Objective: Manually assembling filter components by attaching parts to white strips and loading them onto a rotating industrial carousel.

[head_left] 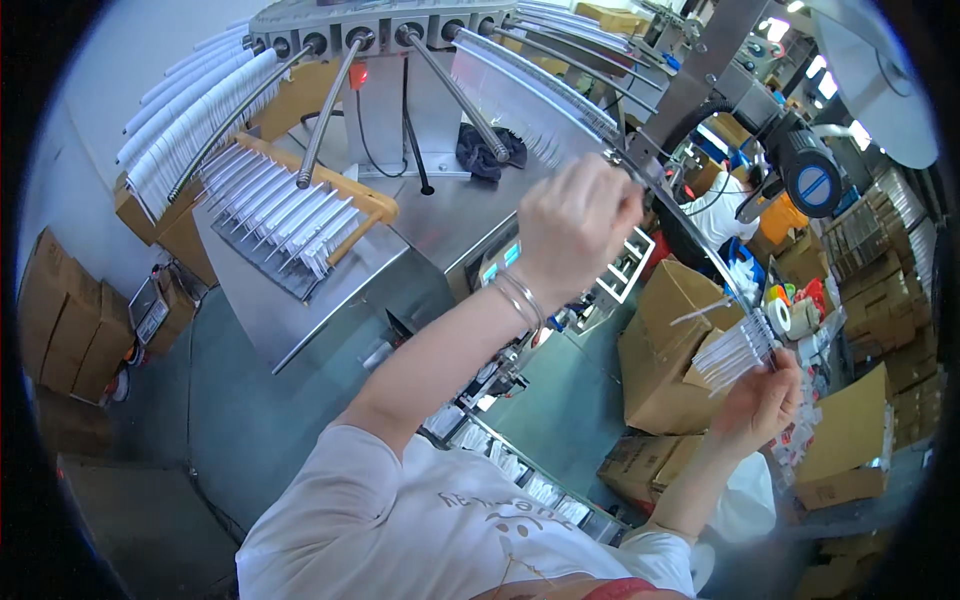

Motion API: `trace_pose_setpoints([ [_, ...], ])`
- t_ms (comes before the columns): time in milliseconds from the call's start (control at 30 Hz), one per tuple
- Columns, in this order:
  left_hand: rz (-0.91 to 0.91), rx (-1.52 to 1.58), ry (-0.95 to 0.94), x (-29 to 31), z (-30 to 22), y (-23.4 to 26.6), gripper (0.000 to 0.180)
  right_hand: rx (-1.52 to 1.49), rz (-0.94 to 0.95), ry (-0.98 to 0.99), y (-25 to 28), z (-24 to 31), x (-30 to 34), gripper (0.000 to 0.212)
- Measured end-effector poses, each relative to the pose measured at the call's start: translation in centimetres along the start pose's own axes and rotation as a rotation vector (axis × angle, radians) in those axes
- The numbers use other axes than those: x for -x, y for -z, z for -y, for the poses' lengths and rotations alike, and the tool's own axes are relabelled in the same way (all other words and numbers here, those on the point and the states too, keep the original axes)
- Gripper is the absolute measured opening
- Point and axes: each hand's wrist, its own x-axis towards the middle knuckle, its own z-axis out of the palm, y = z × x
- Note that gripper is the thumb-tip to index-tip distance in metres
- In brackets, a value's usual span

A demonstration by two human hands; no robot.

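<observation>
My left hand (582, 215), with two silver bangles at its wrist, is raised in the middle. Its fingers are curled closed by the upper end of a thin metal rail (700, 245); what they grip, if anything, is hidden. At the right, my right hand (765, 400) is closed at the edge of a bunch of thin white strips (735, 355) by the rail's lower end. Ahead of me stands a machine head (390, 18) with several metal rods (455, 95) sticking out. Rows of white strips (205, 110) hang on rods at its left.
A wooden-handled rack (375, 200) of white strips lies on the steel table (265, 310) at left. Open cardboard boxes (660, 350) stand on the floor between my arms. A motor (808, 170) juts out at upper right. Another person (722, 208) sits beyond the rail.
</observation>
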Motion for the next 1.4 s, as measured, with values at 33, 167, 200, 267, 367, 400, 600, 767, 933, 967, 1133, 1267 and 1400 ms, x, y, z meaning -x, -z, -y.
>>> trace_pose_setpoints([
  [33,0.064,0.085,-0.014,0.4,-0.8,0.4,0.019,0.004,-0.004,0.005,-0.1,-0.2,0.2,0.023],
  [167,0.337,0.573,-0.057,3.0,-3.6,2.8,0.025,-0.126,-0.276,-0.126,1.4,-1.1,1.6,0.022],
  [200,0.356,0.68,-0.03,4.1,-3.0,3.0,0.022,-0.202,-0.321,-0.173,1.4,-1.3,1.9,0.021],
  [267,0.529,0.705,0.167,6.3,-2.0,4.0,0.012,-0.264,-0.433,-0.213,1.3,-2.0,2.8,0.019],
  [367,0.813,0.821,0.487,7.0,-2.1,5.5,0.033,-0.347,-0.484,-0.288,0.2,-1.6,4.9,0.016],
  [400,0.869,0.863,0.504,7.3,-2.1,5.8,0.047,-0.316,-0.477,-0.342,-0.7,-1.3,5.8,0.014],
  [600,1.12,1.419,0.463,8.8,-4.4,9.6,0.069,-0.125,-0.448,-0.451,-9.4,-0.8,12.6,0.022],
  [767,0.971,1.205,0.328,11.3,-4.3,14.8,0.031,-0.058,-0.596,-0.415,-15.9,0.4,17.8,0.047],
  [933,0.942,1.28,0.763,12.5,-2.8,19.2,0.022,0.498,-0.508,-0.353,-24.2,3.6,23.8,0.067],
  [967,0.919,1.223,0.72,12.0,-2.3,19.9,0.021,0.778,-0.361,-0.319,-26.3,4.5,25.6,0.067],
  [1133,0.795,0.963,0.633,12.8,0.7,22.1,0.018,1.54,0.162,-0.081,-37.9,6.4,30.8,0.044],
  [1267,0.745,0.925,0.639,14.9,2.5,26.1,0.016,1.654,0.079,-0.04,-42.4,5.2,34.6,0.038],
  [1400,0.743,0.847,0.542,16.5,5.3,30.9,0.018,1.604,0.029,-0.085,-46.1,5.3,37.5,0.04],
])
